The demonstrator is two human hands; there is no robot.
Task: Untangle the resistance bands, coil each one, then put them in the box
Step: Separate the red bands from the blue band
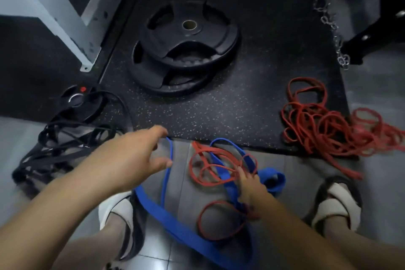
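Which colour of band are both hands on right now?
The blue band. The left hand reaches its thin loop, the right hand its wide part; the black pile and red pile lie untouched.
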